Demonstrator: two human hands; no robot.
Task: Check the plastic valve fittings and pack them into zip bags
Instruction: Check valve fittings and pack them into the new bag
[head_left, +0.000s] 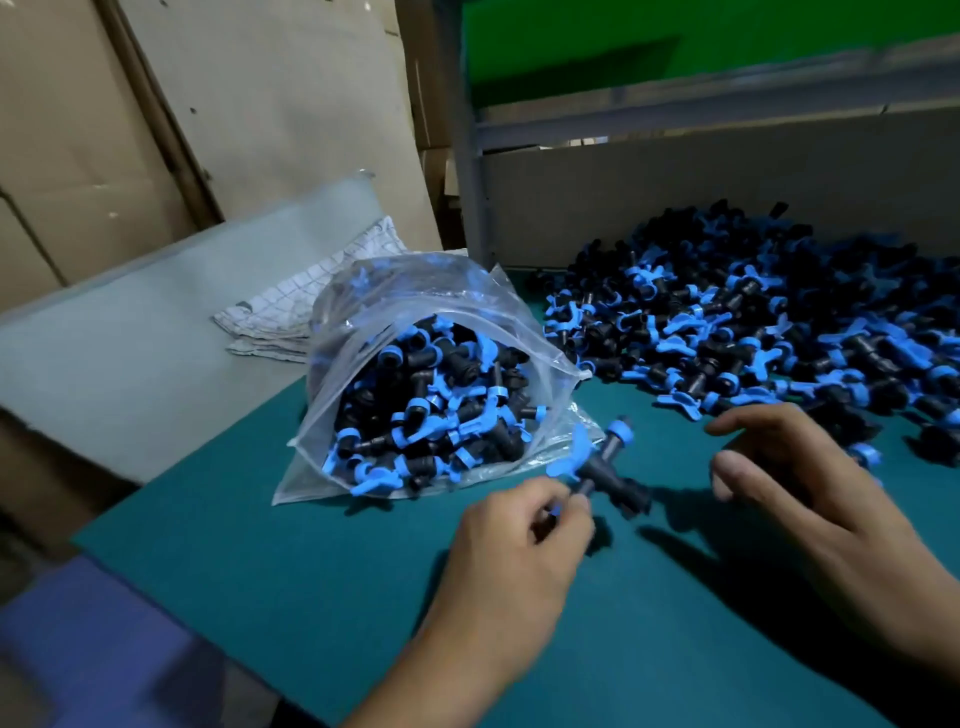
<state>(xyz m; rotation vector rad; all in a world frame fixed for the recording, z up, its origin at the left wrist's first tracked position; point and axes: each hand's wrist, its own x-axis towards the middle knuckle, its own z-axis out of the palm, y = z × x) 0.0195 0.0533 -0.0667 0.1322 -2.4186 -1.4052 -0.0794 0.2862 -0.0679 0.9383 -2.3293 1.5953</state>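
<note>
Take the clear, soft plastic zip bag (415, 384) as your landmark: it lies on the teal tabletop (260, 545) with its mouth gaping toward you, already well filled with black-and-blue fittings. To the left of the bag and behind it lies a folded white checked cloth (311, 291) on a pale grey board (130, 332).

Just in front of the bag's mouth, your left hand (519, 545) has its fingers curled round the stem of one black plastic valve fitting with a blue wing handle and blue end ring (597, 462). It looks light, rigid and smooth, so it may slip or twist if you pinch only the thin stem. Judge the black body the surest place to hold; the blue wing is a lever and will likely turn under pressure, which suits checking but not carrying.

Right of the bag, your right hand (789, 483) hovers with fingers relaxed and spread, holding nothing, just beside the held fitting. Further right of the bag and behind that hand sprawls the loose heap of black-and-blue fittings (753, 322); pieces there may interlock, so lift singly. The bag is floppy and heavy-laden; support it beneath.
</note>
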